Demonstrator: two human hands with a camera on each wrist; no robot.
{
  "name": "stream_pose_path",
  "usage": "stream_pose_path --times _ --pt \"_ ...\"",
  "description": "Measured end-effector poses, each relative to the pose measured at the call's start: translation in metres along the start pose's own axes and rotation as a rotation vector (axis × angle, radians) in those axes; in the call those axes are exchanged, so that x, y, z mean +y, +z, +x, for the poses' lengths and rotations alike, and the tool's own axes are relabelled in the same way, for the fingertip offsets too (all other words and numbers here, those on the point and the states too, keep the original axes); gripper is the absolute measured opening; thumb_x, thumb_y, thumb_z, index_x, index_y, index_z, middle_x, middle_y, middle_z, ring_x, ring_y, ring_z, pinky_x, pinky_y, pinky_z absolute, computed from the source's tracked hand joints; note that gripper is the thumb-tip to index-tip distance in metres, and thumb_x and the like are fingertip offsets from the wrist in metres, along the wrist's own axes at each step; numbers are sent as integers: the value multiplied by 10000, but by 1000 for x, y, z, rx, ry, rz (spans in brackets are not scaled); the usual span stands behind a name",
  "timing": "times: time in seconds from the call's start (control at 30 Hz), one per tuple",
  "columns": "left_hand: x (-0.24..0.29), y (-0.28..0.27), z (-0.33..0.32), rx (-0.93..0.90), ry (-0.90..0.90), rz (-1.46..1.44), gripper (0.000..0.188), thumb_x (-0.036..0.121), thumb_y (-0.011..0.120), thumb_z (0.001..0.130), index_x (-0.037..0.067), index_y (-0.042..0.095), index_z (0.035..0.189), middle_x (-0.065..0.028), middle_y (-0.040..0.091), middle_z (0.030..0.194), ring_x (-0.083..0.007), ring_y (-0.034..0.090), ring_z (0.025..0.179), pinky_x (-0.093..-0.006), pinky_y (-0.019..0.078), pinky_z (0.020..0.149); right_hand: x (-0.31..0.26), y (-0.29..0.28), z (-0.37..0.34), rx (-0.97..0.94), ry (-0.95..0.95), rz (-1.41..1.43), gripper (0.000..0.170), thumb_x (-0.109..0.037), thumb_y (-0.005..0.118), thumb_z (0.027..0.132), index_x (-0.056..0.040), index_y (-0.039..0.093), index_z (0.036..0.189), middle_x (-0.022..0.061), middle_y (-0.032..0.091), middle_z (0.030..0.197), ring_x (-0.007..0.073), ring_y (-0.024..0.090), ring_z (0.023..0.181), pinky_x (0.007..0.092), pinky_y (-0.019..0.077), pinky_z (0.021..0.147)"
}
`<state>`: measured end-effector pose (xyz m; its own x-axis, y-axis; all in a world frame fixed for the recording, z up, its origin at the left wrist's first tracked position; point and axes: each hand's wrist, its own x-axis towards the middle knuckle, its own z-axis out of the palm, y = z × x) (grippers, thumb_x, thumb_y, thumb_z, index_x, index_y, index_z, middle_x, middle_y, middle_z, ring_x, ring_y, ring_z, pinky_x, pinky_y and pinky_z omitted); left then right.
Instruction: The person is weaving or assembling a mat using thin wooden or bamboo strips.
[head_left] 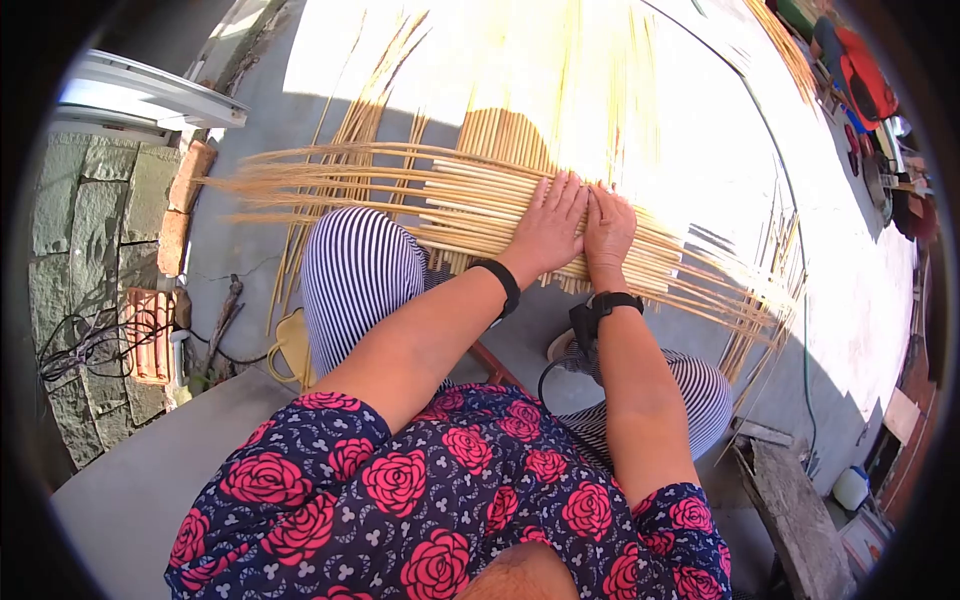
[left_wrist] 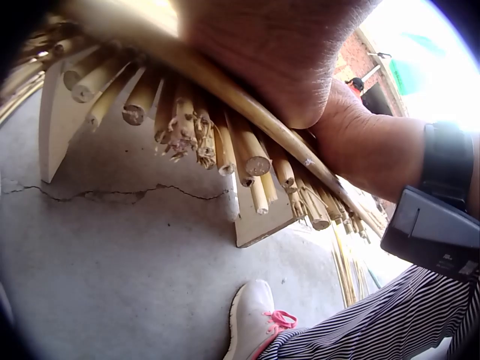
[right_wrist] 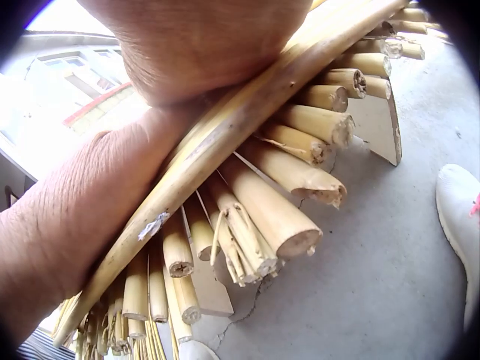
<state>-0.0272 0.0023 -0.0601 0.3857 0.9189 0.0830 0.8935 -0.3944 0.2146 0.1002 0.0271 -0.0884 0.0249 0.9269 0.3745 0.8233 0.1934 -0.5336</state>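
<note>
A mat of straw-coloured reed stalks lies crosswise in front of the knees in the head view, over other stalks that run away from the body. My left hand rests on the crosswise stalks with its fingers stretched forward. Right beside it, my right hand presses on the same stalks, its fingertips close to the left fingers. In both wrist views a long stalk runs under the heels of the hands. Below it stick out cut stalk ends, some frayed. The fingers are hidden in the wrist views.
Pale boards stand beneath the stalks on the cracked concrete floor. Loose thin reeds and feathery tips spread to the left. A dark hose crosses the floor at right. A rough wooden plank stands lower right.
</note>
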Motion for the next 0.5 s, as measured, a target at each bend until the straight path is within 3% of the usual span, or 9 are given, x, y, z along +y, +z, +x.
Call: stream_pose_path --times 0.17,0.27,0.37,0.5 --pt "0 2 0 -46 -15 32 700 480 364 916 10 274 1428 -182 209 1505 -317 128 1413 -477 91 1138 -4 -2 0 21 -4 -60 181 -222 591 869 -120 677 991 78 673 996 253 606 941 383 431 898" --pt "0 -1 -3 -4 -8 -12 715 489 391 906 4 283 1420 -182 222 1499 -325 133 1410 -478 89 1138 -2 -5 13 -182 133 -94 208 -240 583 880 -105 676 1008 81 672 1005 249 623 922 380 462 857" --pt "1 -2 -3 12 -27 -82 726 487 433 892 -5 296 1409 -185 241 1488 -334 149 1403 -481 98 1135 8 -3 26 -84 222 131 235 -252 560 903 -89 670 1032 97 666 1036 249 633 930 383 475 851" --pt "3 -9 -3 -8 -24 -60 734 472 480 877 -10 304 1402 -195 257 1479 -331 161 1400 -483 95 1133 36 6 49 -106 147 181 253 -263 513 937 -87 664 1039 140 640 1109 293 594 1047 373 453 913"
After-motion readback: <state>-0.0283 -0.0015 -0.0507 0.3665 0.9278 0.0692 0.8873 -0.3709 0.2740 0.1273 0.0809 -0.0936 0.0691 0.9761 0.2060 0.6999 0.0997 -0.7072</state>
